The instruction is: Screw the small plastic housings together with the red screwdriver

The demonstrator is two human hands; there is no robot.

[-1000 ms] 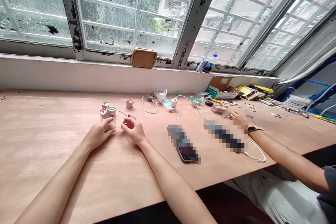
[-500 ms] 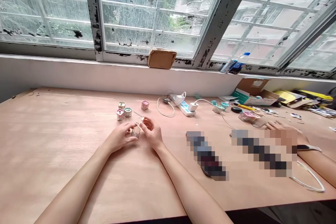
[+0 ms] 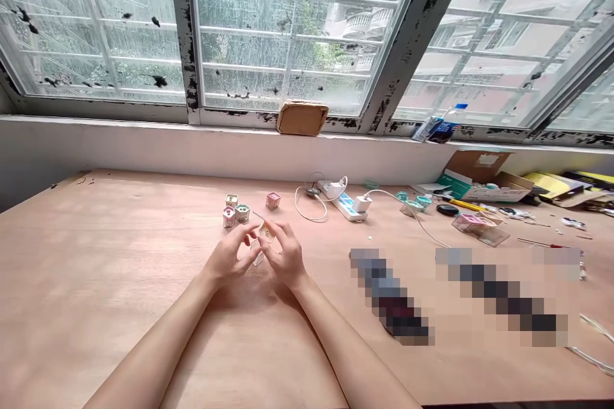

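Note:
Both my hands meet over the middle of the wooden table (image 3: pixel 96 281). My left hand (image 3: pixel 229 260) pinches a small clear plastic box (image 3: pixel 258 258) between thumb and fingers. My right hand (image 3: pixel 284 255) closes its fingertips on a tiny clear piece (image 3: pixel 267 231) right beside that box. Just beyond my hands stand three small cubes in a cluster (image 3: pixel 235 213) and a pink cube (image 3: pixel 273 200). A thin red-handled screwdriver (image 3: pixel 259 216) lies between them, partly hidden by my fingers.
A white power strip (image 3: pixel 346 202) with a plugged charger and cables lies behind. Teal and pink small parts (image 3: pixel 472 223), an open cardboard box (image 3: pixel 472 174) and papers crowd the right side. A small cardboard box (image 3: pixel 302 117) and a bottle (image 3: pixel 441 128) sit on the windowsill.
The view has swung left and the other person's hand has left the frame. My hands have lifted the clear box slightly and my right fingers have closed in on it.

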